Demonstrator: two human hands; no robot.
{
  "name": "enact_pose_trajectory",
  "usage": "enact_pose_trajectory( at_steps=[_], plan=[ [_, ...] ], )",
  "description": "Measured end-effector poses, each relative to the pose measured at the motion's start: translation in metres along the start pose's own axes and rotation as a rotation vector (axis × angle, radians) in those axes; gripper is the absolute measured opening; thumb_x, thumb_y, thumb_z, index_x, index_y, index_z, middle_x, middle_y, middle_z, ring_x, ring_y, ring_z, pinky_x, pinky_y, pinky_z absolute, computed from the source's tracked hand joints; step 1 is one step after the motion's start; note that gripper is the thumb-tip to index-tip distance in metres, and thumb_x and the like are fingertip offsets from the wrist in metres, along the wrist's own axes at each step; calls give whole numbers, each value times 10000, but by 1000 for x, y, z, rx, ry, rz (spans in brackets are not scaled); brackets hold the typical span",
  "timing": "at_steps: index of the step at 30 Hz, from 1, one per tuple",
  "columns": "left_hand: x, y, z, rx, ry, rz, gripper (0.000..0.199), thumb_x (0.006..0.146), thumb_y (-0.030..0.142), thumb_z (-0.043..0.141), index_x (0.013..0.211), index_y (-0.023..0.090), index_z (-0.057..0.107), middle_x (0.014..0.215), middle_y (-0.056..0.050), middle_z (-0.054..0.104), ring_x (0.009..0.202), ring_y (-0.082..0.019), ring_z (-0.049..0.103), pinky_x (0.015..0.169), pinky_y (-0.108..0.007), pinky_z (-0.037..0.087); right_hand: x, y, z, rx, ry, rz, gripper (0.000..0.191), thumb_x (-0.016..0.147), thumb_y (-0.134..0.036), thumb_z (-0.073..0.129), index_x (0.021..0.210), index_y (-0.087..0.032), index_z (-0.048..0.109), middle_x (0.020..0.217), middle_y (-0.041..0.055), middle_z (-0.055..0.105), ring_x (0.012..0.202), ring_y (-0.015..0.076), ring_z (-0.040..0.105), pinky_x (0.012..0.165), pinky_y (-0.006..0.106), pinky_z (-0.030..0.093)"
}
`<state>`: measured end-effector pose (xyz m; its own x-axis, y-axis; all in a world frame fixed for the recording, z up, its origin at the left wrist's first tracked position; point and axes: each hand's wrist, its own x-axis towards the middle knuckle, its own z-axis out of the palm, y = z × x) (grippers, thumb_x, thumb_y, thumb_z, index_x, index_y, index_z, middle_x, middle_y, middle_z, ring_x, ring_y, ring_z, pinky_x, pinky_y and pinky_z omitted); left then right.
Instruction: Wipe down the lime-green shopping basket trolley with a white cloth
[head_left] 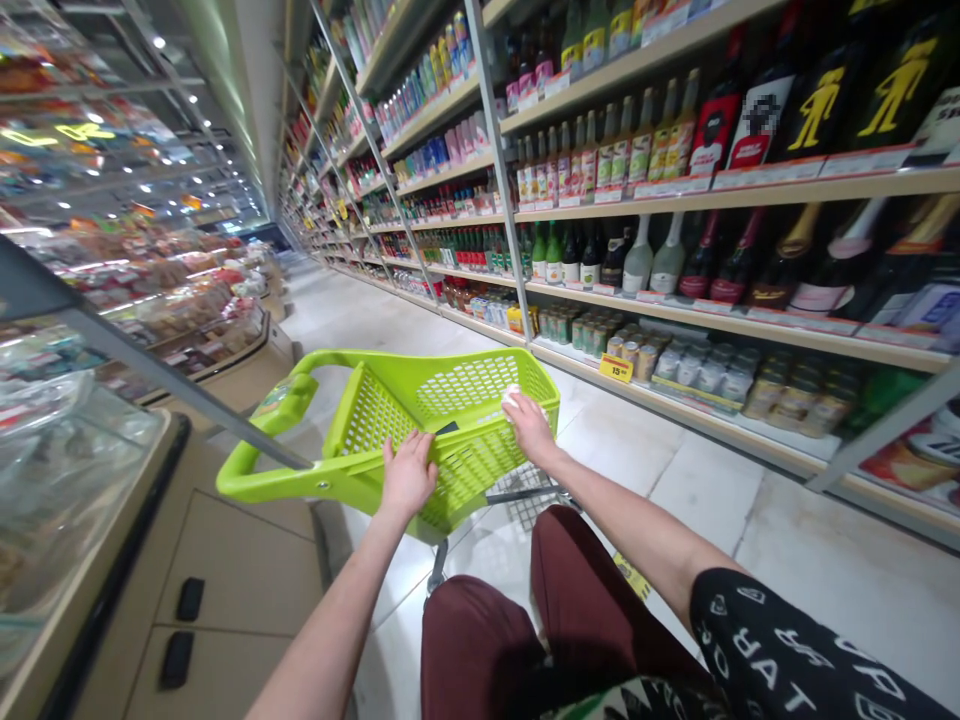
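Note:
A bright green plastic shopping cart [480,465] with a perforated basket stands in front of my knees. My left hand [410,475] grips the basket's near rim, its fingers curled over the edge. At the basket's right corner, my right hand [531,422] is closed around a crumpled white cloth or tissue [513,391] pressed to the rim. Part of that white piece is hidden under my fingers. Inside the basket a small dark object [448,428] shows, too little of it to name. The cart's green push handle [251,470] points to the left.
Shelves [787,190] of bottles and cans line the right side, with a yellow price tag [615,368] at the bottom. A display counter [217,590] with clear panels stands at left. A grey bar [180,385] crosses the handle. The tiled aisle [352,315] runs ahead.

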<state>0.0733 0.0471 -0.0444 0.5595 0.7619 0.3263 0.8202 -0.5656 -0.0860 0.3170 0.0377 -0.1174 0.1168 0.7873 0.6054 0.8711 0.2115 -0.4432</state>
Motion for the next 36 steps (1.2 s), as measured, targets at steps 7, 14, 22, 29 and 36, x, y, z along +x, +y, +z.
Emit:
enact_pose_trajectory(
  at_steps=[7, 14, 22, 29, 36],
  plan=[
    [-18, -11, -8, -69, 3, 53, 531, 684, 120, 423, 1213, 157, 439, 1326, -126, 411, 1270, -259, 291, 1046, -501, 189, -4, 20, -28, 149, 51, 140, 374, 720, -59, 430, 1022, -208, 592, 1178, 61, 505, 1067, 194, 458, 920, 353, 367],
    [-20, 36, -11, -882, 150, -237, 463, 726, 264, 504, 1181, 186, 467, 1284, -88, 465, 1193, -215, 413, 995, -389, 343, -6, -41, -39, 518, 16, 333, 369, 645, -154, 504, 1003, -179, 592, 933, 56, 598, 820, 184, 576, 760, 327, 466],
    [-59, 51, -3, -1731, 125, -820, 280, 547, 277, 685, 784, 146, 613, 732, -28, 659, 657, -123, 599, 645, -246, 470, -37, -132, -14, 844, -182, 363, 266, 693, -280, 558, 926, -165, 615, 847, 57, 639, 797, 193, 589, 746, 348, 472],
    [-102, 37, -11, -1757, 269, -880, 207, 543, 182, 630, 742, 135, 597, 644, -6, 633, 563, -88, 556, 580, -208, 434, -81, -196, 11, 661, -125, 98, 374, 758, -251, 519, 1125, -187, 554, 1123, 94, 564, 1065, 214, 510, 913, 349, 408],
    [-127, 21, -35, -1912, 139, -703, 343, 509, 94, 616, 848, 140, 587, 800, -31, 648, 655, -95, 580, 630, -206, 455, -67, -211, 18, 677, -221, 20, 407, 701, -129, 514, 1100, -181, 575, 1090, 78, 595, 1007, 204, 552, 907, 359, 418]
  ],
)
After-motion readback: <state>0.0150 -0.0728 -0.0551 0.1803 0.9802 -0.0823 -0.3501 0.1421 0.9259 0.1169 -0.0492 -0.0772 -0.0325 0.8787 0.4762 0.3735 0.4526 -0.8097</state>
